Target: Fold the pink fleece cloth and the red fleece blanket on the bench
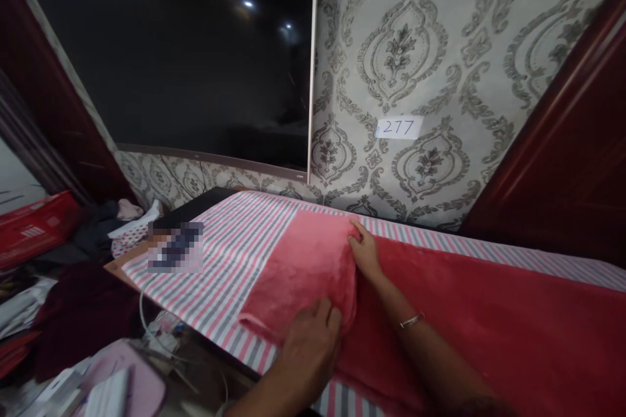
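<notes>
A plush red blanket (489, 313) lies along the table, and its left end is folded over into a lighter, pinkish-red flap (313, 254). At the far corner of this flap, my right hand (364, 251) pinches the folded edge between thumb and fingers. My left hand (313, 345) is at the flap's near side, its fingers curled down onto the fabric close to the fold; the fingertips are partly hidden. Underneath the blanket is a pink, grey and white striped cloth (235, 228) covering the table. A bracelet (412, 320) circles my right forearm.
A large dark television (186, 58) hangs above the table's left half. A blurred-out dark object (176, 247) rests on the striped cloth. Clothes, a red bag (39, 228) and a pink item (127, 378) are at the left. A white cable (147, 322) hangs by the table edge.
</notes>
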`<state>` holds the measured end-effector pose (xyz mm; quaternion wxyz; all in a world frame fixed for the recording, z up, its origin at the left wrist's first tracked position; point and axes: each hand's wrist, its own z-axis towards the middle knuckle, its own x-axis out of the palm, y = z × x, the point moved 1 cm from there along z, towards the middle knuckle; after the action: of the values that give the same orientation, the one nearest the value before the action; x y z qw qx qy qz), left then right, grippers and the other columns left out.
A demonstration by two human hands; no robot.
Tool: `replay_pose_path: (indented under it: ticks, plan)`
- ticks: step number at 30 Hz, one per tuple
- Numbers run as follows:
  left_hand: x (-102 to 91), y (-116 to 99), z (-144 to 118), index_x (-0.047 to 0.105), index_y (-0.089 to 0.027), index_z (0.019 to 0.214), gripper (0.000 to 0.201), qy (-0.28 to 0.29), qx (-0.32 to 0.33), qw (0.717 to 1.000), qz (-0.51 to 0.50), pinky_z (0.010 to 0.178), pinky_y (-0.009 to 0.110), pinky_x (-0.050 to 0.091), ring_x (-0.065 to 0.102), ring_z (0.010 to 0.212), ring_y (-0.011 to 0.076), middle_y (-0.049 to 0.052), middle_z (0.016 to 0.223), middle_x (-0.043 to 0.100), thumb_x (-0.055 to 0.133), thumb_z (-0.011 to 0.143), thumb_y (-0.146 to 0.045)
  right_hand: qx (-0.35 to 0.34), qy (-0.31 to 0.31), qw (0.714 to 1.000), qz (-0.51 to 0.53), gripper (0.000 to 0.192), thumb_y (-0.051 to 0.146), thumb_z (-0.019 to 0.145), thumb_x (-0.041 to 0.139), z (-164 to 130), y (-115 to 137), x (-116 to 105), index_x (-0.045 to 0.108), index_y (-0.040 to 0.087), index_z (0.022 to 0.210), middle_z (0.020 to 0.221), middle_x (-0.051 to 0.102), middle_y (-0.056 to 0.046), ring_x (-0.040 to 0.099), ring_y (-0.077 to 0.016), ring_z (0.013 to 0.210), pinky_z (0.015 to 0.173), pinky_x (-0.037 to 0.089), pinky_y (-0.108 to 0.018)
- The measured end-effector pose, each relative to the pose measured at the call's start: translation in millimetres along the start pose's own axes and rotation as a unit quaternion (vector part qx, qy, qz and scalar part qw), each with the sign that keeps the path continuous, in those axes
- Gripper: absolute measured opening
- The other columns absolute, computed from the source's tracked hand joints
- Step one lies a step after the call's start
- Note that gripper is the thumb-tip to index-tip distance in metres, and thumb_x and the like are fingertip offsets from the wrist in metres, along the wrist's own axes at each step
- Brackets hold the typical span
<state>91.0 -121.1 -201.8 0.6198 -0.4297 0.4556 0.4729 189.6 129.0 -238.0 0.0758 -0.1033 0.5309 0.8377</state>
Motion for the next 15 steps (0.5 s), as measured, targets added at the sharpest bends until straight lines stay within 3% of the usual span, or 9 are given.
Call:
replay_pose_path:
  ticks: [4,10,15]
  plan:
    - [7.4,-10,0,0.062,-0.021,0.105,0.021,0.038,0.034,0.999,-0.013,0.073,0.036,0.05,0.064,0.088,0.0249,0.008,0.1,0.066,0.053,0.088,-0.011,0.018,-0.006,0.999,-0.039,0.059,0.031,0.071,0.052,-13,-16,-8,0.067,0.016,0.126,0.127,0.07,-0.011,0.062,-0.0317,0.121,0.109,0.045,-0.049]
    - [21.4,-17,-2,0.06,-0.02,0.111,0.023,0.023,0.02,1.0,-0.009,0.072,0.038,0.049,0.063,0.09,0.0263,0.01,0.101,0.065,0.051,0.091,-0.013,0.017,0.004,0.998,-0.054,0.058,0.036,0.07,0.053,-17,-22,-10,0.068,0.016,0.122,0.127,0.07,-0.013,0.062,-0.0322,0.121,0.109,0.046,-0.048]
    - [18.8,-27,-9,0.057,-0.017,0.12,0.026,0.018,0.058,0.998,0.014,0.067,0.04,0.049,0.064,0.087,0.0268,0.012,0.099,0.067,0.054,0.094,-0.021,0.028,0.016,0.998,-0.054,0.055,0.041,0.071,0.055,-15,-31,-18,0.068,0.019,0.119,0.118,0.073,-0.012,0.066,-0.0321,0.111,0.102,0.051,-0.047]
